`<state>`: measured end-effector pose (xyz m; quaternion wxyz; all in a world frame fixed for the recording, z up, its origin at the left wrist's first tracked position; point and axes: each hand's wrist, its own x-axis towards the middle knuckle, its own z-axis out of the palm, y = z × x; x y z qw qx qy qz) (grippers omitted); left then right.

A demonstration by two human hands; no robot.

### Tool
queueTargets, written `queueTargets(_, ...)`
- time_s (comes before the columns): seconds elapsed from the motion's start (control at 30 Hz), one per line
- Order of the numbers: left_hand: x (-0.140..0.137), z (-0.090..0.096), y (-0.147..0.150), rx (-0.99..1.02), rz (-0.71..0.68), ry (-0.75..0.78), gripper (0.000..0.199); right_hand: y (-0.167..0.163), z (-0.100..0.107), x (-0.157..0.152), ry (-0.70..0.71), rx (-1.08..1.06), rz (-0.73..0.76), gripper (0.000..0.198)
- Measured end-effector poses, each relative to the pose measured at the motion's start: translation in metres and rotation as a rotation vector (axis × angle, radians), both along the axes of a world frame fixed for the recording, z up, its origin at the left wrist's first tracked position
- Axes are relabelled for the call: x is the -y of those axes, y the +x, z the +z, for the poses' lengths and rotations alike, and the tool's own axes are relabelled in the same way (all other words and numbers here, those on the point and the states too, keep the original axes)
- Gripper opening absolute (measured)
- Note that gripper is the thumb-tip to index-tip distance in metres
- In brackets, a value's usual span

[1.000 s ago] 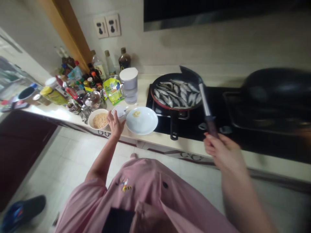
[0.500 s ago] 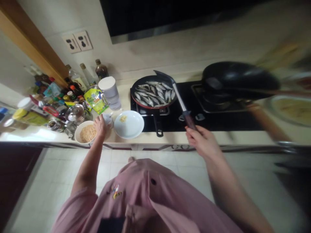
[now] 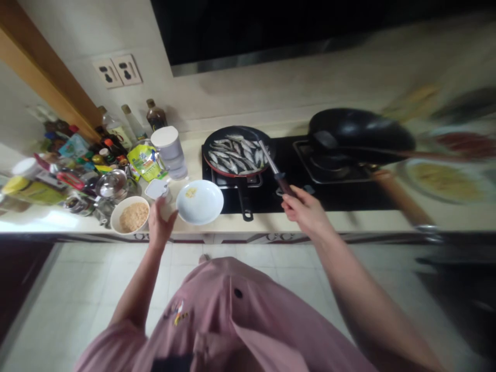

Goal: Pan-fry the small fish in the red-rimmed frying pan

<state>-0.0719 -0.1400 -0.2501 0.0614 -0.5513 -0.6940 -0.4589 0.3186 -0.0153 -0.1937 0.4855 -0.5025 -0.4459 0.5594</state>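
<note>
Left hand [image 3: 160, 225] spread, right hand [image 3: 308, 211] clenched

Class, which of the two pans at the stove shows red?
The left-hand frying pan, holding small fish; a red edge runs along its front, while the wok looks black.

You face a pale wall [image 3: 240, 90] with sockets [image 3: 117, 71], a wooden post [image 3: 48, 72] at left, a dark hood [image 3: 310, 23] above, tiled floor [image 3: 87, 284] below.

Fish [image 3: 238, 153] laid in frying pan [image 3: 232, 130], set on stove [image 3: 267, 200] left of wok [image 3: 356, 129]. Plate [image 3: 201, 209] placed on table [image 3: 263, 222] left of pan, bowl [image 3: 117, 219] set farther left.
</note>
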Motion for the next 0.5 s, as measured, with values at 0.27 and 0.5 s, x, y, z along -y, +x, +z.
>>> queueTargets(0.27,0.086,-0.078,0.065,0.478,-0.039,-0.228,0.036,-0.031,0.012,-0.062,0.037,0.214,0.082,0.032)
queueTargets(0.5,0.11,-0.075,0.056,0.501,0.092,-0.23,0.04,-0.047,0.013,-0.083,0.047,0.28,0.136,0.023)
